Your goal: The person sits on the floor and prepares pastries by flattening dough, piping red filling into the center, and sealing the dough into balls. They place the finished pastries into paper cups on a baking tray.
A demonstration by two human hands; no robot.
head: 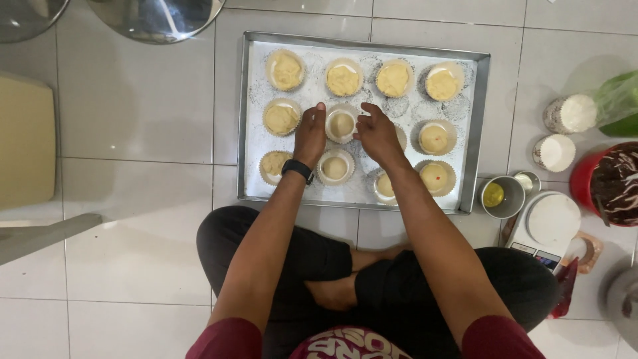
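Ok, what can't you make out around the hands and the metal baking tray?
- Head view: right hand hides the paper cup beneath it.
- Left hand touches the white paper cup of pale dough; grip unclear.
- Round steel bowls: cut off by the top edge.
- Silver metal baking tray: fully visible.

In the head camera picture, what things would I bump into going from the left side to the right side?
Yellow board → baking tray → left hand → right hand → small metal cup → white kitchen scale → red bowl.
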